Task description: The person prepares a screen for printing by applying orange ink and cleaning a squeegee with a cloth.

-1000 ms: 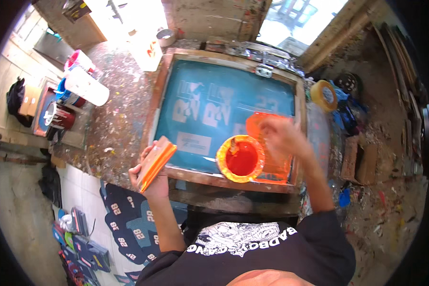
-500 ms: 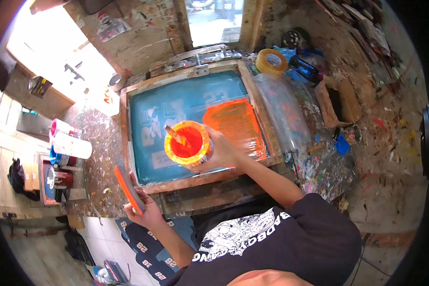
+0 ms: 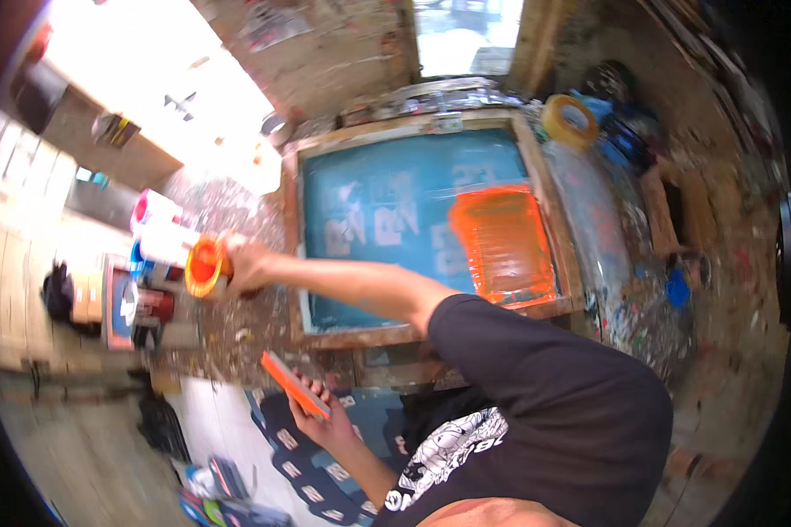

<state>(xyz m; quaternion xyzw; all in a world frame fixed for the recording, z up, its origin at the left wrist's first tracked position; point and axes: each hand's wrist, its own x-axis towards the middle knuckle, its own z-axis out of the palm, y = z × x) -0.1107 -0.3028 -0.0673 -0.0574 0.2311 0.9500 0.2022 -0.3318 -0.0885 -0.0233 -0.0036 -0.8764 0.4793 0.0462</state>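
Observation:
My right hand (image 3: pixel 248 263) is stretched far to the left and closed round a tub of orange ink (image 3: pixel 206 267), its rim smeared yellow and orange. It is beside a group of other ink containers. Close to the table's front edge, my left hand (image 3: pixel 323 425) grips a squeegee (image 3: pixel 295 386) with an orange-coated edge, tilted in the fingers. A wooden-framed printing screen (image 3: pixel 294 220) with blue-green mesh lies under my right forearm. Wet orange ink (image 3: pixel 505 246) covers the right part of its mesh. The fingers around the tub are blurred.
Left of the screen stand a white container (image 3: pixel 163 237) and a dark red can (image 3: pixel 156 305). A roll of clear tape (image 3: pixel 569 121), a plastic bag (image 3: pixel 584 215) and a cardboard box (image 3: pixel 664 211) lie to the right. Printed dark fabric pieces (image 3: pixel 312 474) are below the table edge.
My right hand has carried the ink tub from above the screen to the left, beside the other containers. The view has turned left; the squeegee stays in my left hand.

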